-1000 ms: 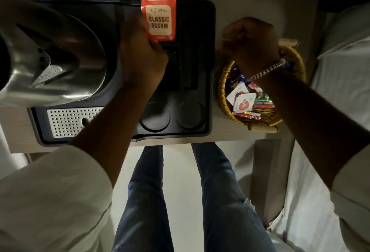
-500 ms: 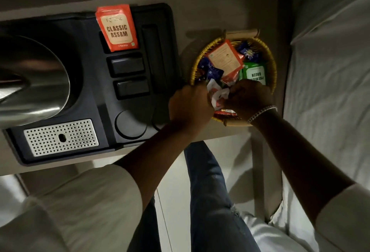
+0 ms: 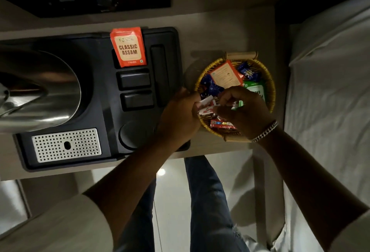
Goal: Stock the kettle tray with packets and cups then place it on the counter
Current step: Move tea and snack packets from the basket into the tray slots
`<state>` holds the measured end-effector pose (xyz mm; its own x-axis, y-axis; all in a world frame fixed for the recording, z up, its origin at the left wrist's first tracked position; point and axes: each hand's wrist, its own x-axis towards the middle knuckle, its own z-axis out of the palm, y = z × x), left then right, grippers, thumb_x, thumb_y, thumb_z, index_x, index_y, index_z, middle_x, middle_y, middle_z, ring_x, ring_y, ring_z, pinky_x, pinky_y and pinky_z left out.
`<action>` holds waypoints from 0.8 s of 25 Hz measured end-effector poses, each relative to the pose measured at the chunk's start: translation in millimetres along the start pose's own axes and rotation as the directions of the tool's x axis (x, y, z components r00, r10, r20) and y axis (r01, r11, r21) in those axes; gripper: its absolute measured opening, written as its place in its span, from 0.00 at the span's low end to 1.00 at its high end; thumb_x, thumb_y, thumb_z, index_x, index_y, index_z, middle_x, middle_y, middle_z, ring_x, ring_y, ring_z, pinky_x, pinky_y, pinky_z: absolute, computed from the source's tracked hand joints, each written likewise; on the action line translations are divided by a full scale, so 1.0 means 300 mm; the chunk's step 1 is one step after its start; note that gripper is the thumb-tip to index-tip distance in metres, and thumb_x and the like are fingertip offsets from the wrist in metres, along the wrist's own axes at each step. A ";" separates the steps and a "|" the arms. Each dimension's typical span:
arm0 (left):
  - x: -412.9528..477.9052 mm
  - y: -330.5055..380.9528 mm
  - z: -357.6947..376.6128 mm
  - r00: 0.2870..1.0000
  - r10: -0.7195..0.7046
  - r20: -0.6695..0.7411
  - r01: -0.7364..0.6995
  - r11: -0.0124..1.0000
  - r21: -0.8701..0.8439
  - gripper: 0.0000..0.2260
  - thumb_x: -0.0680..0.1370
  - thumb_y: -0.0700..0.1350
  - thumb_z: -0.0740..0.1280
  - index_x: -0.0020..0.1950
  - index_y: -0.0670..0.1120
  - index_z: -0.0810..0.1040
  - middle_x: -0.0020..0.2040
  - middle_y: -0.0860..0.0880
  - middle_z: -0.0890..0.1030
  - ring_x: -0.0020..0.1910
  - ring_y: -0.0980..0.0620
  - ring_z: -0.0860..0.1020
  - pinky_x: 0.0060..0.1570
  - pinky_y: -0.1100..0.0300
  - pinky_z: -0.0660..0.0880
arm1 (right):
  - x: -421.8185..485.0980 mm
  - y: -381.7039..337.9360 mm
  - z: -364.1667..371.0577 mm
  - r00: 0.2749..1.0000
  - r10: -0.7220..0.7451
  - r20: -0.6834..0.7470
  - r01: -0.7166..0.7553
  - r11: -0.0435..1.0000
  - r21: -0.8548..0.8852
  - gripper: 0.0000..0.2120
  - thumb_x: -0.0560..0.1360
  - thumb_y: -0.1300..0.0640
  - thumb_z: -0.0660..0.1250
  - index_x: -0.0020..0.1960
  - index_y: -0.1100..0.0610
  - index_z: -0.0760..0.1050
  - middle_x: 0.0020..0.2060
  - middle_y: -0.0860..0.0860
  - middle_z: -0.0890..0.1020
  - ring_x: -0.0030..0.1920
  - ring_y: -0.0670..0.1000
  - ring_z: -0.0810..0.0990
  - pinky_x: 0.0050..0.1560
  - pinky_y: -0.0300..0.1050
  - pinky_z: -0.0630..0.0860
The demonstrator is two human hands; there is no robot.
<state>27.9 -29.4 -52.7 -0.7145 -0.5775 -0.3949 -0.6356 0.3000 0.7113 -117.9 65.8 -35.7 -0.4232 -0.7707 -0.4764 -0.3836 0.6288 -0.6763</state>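
The black kettle tray (image 3: 104, 115) lies on the wooden counter with a steel kettle (image 3: 38, 89) on its left side. An orange Classic Assam tea packet (image 3: 128, 47) stands in the tray's top slot. Right of the tray sits a round wicker basket (image 3: 269, 79) full of packets. Both my hands are over the basket's near left rim. My left hand (image 3: 179, 115) and my right hand (image 3: 243, 111) pinch small white and red sachets (image 3: 206, 104) between them. A strip of red sachets (image 3: 222, 124) lies at the basket's near edge.
A perforated metal drip plate (image 3: 67, 144) fills the tray's near left corner. The tray has two empty rectangular slots (image 3: 136, 89), a long slot and round cup recesses (image 3: 130, 133). A white bed (image 3: 330, 91) borders the counter on the right. My legs stand below the counter edge.
My left hand let go of the Classic Assam packet in the tray slot and moved right to the basket. Both hands now hold white and red sachets there.
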 end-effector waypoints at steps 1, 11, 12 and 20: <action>0.002 -0.014 -0.021 1.000 0.018 0.020 -0.017 0.997 -0.070 0.06 0.78 0.41 0.62 0.45 0.40 0.76 0.44 0.44 0.77 0.43 0.54 0.73 0.35 0.71 0.68 | 0.016 -0.016 0.011 1.000 0.001 0.023 -0.002 1.000 0.030 0.08 0.68 0.57 0.74 0.41 0.56 0.75 0.42 0.48 0.81 0.42 0.43 0.79 0.42 0.32 0.74; -0.050 -0.205 -0.237 0.966 -0.255 -0.030 0.194 0.800 -0.568 0.04 0.80 0.47 0.62 0.52 0.49 0.73 0.47 0.50 0.79 0.45 0.53 0.81 0.33 0.65 0.79 | 0.147 -0.253 0.273 0.982 0.176 0.071 -0.186 0.823 0.537 0.10 0.70 0.66 0.71 0.38 0.55 0.72 0.38 0.52 0.80 0.37 0.43 0.81 0.34 0.32 0.76; -0.047 -0.214 -0.244 0.955 -0.284 -0.082 0.186 0.793 -0.581 0.04 0.79 0.47 0.64 0.53 0.49 0.74 0.48 0.51 0.79 0.46 0.54 0.81 0.35 0.64 0.80 | 0.165 -0.275 0.296 0.977 0.209 0.040 -0.197 0.822 0.533 0.10 0.70 0.65 0.71 0.37 0.55 0.72 0.37 0.51 0.79 0.34 0.41 0.80 0.31 0.30 0.75; 0.071 -0.318 -0.297 0.773 -0.386 -0.504 0.163 0.888 -0.431 0.05 0.76 0.37 0.67 0.50 0.41 0.80 0.50 0.45 0.83 0.46 0.56 0.80 0.36 0.79 0.73 | 0.302 -0.367 0.465 0.964 0.219 -0.148 -0.163 0.933 0.320 0.12 0.69 0.60 0.73 0.51 0.56 0.77 0.45 0.53 0.85 0.46 0.49 0.83 0.47 0.47 0.81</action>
<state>99.3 -138.0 -77.3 -0.1591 -0.9446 -0.2870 -0.5548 -0.1550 0.8174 0.4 -87.5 -82.8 -0.6136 -0.5900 -0.5248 -0.0262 0.6795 -0.7332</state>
